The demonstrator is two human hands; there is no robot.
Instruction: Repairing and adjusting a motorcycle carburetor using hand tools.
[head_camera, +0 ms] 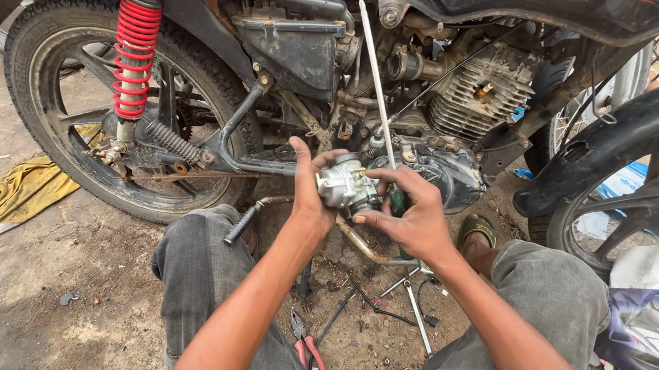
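Observation:
A small silver carburettor (343, 184) is held up between my knees, in front of a motorcycle's engine (459, 101). My left hand (308, 187) grips its left side, thumb on top. My right hand (409, 210) closes around a screwdriver with a dark green handle (398, 203) and a long pale shaft (375, 80) that rises toward the engine; the fingers also touch the carburettor's right side. The tool's tip is hidden behind the part.
The motorcycle's rear wheel (49, 103) and red shock spring (135, 55) stand at left. A second wheel (622, 205) is at right. Red-handled pliers (310, 354), loose tools and small parts lie on the dirt between my legs. A yellow rag (15, 198) lies at left.

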